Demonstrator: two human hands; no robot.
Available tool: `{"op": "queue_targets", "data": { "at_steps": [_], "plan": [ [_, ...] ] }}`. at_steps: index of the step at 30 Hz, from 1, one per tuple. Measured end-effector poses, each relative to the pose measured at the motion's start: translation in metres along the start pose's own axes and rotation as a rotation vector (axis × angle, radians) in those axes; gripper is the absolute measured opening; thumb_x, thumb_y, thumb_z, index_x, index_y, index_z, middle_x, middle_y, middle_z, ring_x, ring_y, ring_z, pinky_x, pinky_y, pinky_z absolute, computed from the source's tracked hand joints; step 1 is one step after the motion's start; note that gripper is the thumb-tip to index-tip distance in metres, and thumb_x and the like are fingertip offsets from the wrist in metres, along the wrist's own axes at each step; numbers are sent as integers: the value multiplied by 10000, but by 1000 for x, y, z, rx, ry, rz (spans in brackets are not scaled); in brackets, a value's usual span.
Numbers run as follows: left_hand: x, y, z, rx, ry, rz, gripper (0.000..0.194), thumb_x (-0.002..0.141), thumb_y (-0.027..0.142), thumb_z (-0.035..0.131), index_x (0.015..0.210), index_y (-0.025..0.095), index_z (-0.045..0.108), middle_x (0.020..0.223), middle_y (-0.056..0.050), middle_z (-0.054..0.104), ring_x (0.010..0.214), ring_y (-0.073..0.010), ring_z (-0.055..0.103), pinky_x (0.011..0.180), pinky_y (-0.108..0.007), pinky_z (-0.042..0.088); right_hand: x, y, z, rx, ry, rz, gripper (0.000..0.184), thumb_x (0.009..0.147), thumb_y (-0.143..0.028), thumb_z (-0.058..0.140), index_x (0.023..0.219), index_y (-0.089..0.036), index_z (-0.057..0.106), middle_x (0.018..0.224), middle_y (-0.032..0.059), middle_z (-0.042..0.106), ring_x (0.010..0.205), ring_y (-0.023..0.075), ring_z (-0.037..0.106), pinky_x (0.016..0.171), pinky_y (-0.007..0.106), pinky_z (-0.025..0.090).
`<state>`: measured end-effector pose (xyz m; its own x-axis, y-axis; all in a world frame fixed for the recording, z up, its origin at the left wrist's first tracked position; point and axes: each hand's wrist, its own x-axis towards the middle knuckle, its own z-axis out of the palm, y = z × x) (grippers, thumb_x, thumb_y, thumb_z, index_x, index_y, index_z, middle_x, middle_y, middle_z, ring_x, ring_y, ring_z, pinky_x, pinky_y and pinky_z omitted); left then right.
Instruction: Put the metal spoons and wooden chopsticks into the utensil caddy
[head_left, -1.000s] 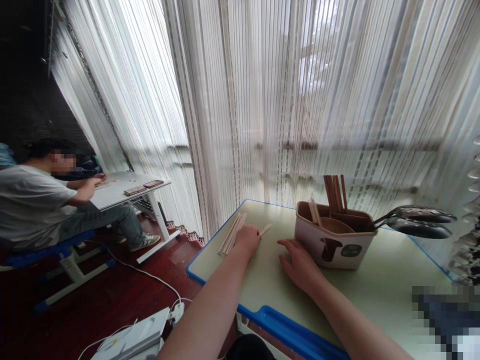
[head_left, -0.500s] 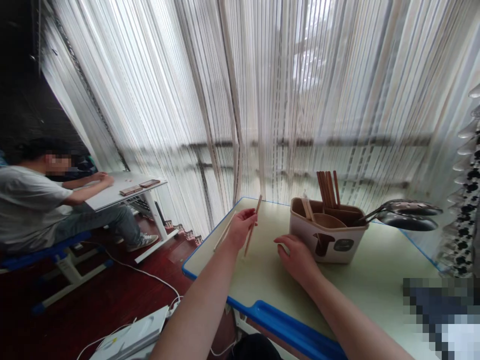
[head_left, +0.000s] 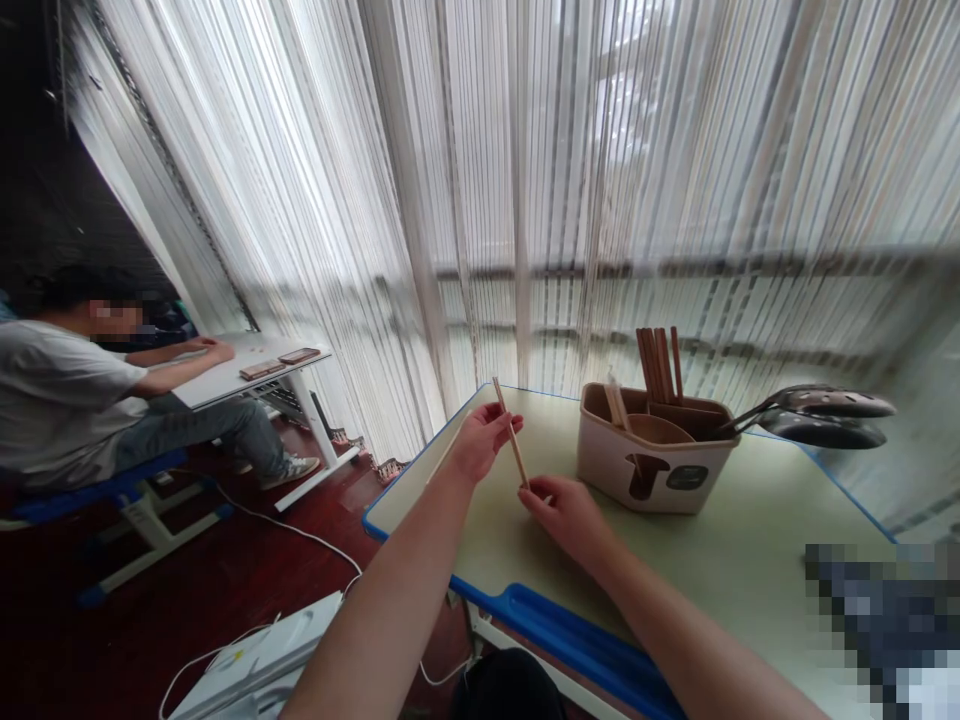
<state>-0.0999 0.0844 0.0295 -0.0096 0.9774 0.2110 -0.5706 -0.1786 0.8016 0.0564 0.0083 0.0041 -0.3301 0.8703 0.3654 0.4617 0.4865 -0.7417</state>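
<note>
My left hand point(head_left: 484, 438) pinches a pair of wooden chopsticks point(head_left: 516, 448), held tilted over the pale table point(head_left: 480, 545). At their lower end, the thumb and fingers of my right hand point(head_left: 561, 508) are closed on them too. Beside my left wrist another thin light stick point(head_left: 448, 452) lies on the table, partly covered by the arm. Just right of my right hand stands a beige and brown utensil holder point(head_left: 607, 462). Brown chopsticks point(head_left: 658, 368), a wooden spoon point(head_left: 660, 430) and metal ladle-like utensils point(head_left: 825, 402) stick out of it.
Blue trim point(head_left: 555, 630) edges the table, and striped curtains point(head_left: 540, 200) hang behind it. A seated person point(head_left: 67, 400) works at a white table point(head_left: 217, 380) on the left. White cables point(head_left: 300, 543) run over the red floor by a white appliance point(head_left: 262, 660).
My right hand has moved left from beside the holder to the chopsticks' lower end and closed on it. The chopsticks now lean the other way, top to the left.
</note>
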Motion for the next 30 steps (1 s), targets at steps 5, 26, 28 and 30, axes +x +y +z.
{"op": "queue_targets", "data": {
  "at_steps": [5, 26, 28, 30],
  "plan": [
    [1, 0, -3, 82, 58, 5, 291, 654, 254, 758, 877, 116, 632, 745, -4, 602, 663, -83, 611, 628, -212, 510, 6, 15, -3, 58, 4, 111, 293, 791, -372, 501, 756, -154, 693, 675, 41, 674, 643, 176, 594, 597, 257, 419],
    [8, 39, 105, 917, -123, 306, 271, 712, 372, 640, 829, 131, 679, 743, -62, 688, 655, -169, 647, 598, -289, 542, 6, 5, -38, -103, 439, 113, 177, 790, -232, 520, 745, -176, 683, 738, 39, 679, 673, 164, 602, 644, 247, 420],
    [8, 40, 113, 967, -87, 339, 256, 725, 368, 619, 809, 135, 684, 727, -60, 690, 649, -171, 651, 605, -290, 541, 4, 0, -41, -104, 468, 87, 188, 812, -258, 512, 768, -172, 673, 746, 41, 667, 648, 159, 587, 642, 256, 424],
    [9, 43, 119, 975, -96, 328, 245, 730, 355, 611, 805, 136, 689, 713, -57, 689, 645, -170, 654, 608, -288, 540, 2, -4, -44, -88, 468, 46, 197, 827, -283, 507, 819, -168, 667, 781, 45, 664, 619, 148, 573, 644, 261, 431]
  ]
}}
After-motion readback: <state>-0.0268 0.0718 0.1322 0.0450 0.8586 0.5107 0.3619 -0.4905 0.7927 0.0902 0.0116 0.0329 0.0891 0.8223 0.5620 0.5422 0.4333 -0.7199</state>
